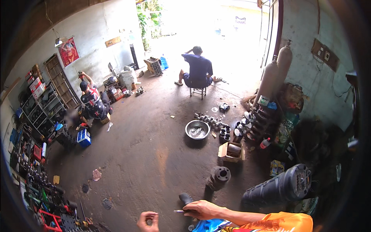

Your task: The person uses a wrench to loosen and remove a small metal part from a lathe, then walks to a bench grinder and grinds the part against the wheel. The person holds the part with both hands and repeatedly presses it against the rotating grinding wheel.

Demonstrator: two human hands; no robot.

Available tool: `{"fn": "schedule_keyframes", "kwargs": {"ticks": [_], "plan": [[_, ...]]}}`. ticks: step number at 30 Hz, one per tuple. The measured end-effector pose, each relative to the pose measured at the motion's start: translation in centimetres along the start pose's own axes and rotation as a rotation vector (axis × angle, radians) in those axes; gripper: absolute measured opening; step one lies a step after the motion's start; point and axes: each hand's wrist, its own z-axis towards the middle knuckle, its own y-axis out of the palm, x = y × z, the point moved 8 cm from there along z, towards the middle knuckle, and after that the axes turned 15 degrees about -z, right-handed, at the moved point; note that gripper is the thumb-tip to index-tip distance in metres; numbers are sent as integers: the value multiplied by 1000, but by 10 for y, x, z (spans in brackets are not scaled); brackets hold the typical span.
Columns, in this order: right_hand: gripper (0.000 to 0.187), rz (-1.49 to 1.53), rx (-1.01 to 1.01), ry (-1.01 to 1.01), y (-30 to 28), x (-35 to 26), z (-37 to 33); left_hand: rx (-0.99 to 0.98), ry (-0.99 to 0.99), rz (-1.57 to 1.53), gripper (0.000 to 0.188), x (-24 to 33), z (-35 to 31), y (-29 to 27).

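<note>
Near the bottom edge, my right hand (205, 210) reaches in from the right, its fingers closed on a small thin pale stick (178, 211) whose kind I cannot make out. My left hand (148, 221) is to the left of it, fingers curled with a gap between thumb and finger; nothing shows in it. Just beyond the right hand is a dark rounded object (186, 198), perhaps a shoe tip. Farther off stands a dark metal cylinder (219, 177) with holes in its top. A larger dark ribbed cylinder (276, 186) leans to the right of my arm.
A metal basin (197, 130), a crankshaft (211, 120) and an open cardboard box (232, 152) are on the floor ahead. Gas cylinders (270, 75) stand by the right wall. One person (198, 67) sits at the doorway; another (94, 101) works at left near tools and shelves.
</note>
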Motion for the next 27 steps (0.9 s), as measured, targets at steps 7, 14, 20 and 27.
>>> {"fn": "schedule_keyframes", "kwargs": {"ticks": [7,14,20,27], "plan": [[22,-153,-39,-12,-47,88,182,-131,-4,-39,16,19,189,69],[31,130,-60,28,-118,151,360,-117,101,-15,16,11,378,45],[42,448,-25,337,-142,234,495,-162,-77,-203,19,-53,554,40],[43,373,40,501,-173,285,668,-367,-26,-145,25,-38,789,48]]}}
